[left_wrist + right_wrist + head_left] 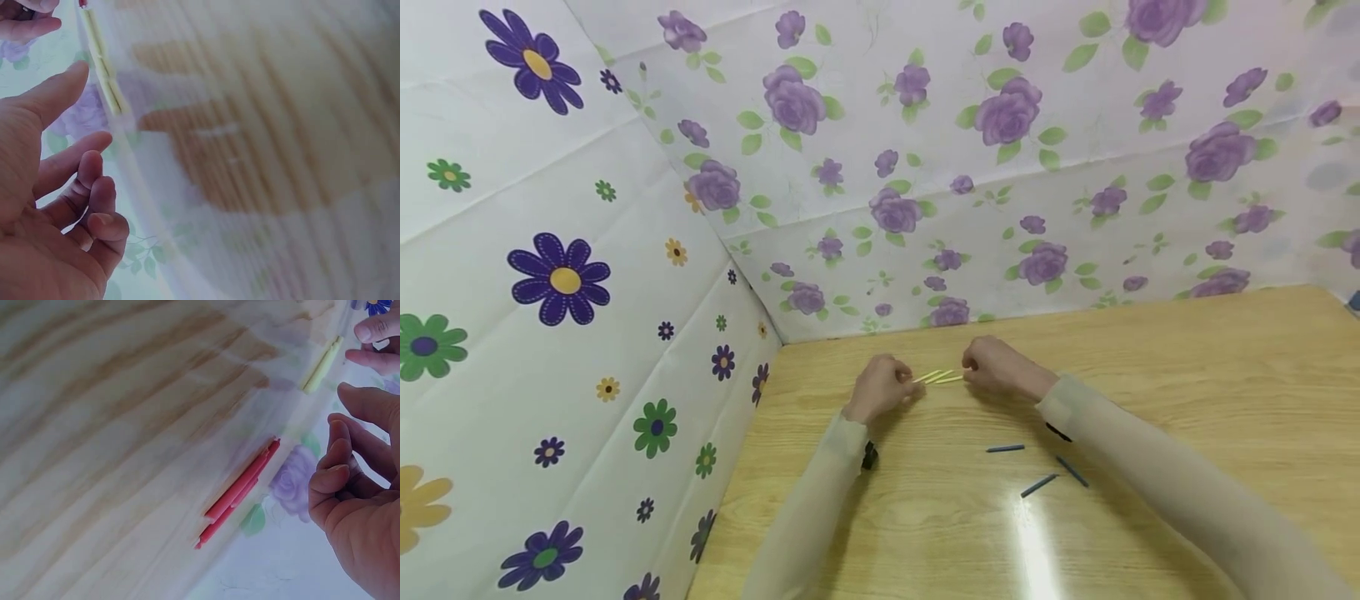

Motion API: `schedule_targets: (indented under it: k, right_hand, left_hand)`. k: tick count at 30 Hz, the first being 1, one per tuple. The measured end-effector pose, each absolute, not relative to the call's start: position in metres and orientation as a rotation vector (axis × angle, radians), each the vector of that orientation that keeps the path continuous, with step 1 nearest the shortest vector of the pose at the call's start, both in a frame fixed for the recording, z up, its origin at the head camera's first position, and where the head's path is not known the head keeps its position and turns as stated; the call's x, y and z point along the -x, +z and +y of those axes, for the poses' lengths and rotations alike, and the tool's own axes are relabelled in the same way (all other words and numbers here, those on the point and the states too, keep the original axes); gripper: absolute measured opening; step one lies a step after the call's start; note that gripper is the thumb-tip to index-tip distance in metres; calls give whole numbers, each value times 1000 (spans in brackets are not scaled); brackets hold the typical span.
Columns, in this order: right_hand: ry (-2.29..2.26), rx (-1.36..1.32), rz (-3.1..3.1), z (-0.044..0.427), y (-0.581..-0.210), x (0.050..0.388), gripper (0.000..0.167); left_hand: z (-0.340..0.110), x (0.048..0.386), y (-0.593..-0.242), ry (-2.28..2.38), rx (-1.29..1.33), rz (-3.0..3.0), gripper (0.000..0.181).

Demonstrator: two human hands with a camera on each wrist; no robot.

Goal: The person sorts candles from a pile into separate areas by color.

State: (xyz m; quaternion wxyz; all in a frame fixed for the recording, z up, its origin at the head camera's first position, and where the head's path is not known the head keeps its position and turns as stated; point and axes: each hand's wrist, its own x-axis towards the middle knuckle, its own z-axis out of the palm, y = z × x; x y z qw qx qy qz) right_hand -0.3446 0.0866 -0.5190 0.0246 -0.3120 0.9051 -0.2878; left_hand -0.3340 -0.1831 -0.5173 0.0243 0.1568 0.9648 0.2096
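Several thin yellow sticks point(942, 377), like small candles, lie close together on the table between the hands. My left hand point(882, 388) is at their left end, its thumb and forefinger apart in the left wrist view. At their right end is my right hand point(1002, 368), with a gap between thumb and forefinger in the right wrist view and the other fingers bent. Neither hand holds anything. Near the right hand lie red sticks point(240, 490) of the same sort, side by side; the head view does not show them.
Three dark blue sticks point(1005, 449) lie apart on the wooden table point(1187, 375), nearer to me, left of the right forearm. Flower-printed sheets point(895, 208) rise behind the table and along its left side. A bright reflection crosses the front of the tabletop.
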Motion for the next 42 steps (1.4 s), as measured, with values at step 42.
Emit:
schedule_targets:
  k: [42]
  right_hand:
    - [-951,935,2968,164,-494,227,9]
  left_hand:
    - [-123,271,-503,691,-967,2895,14]
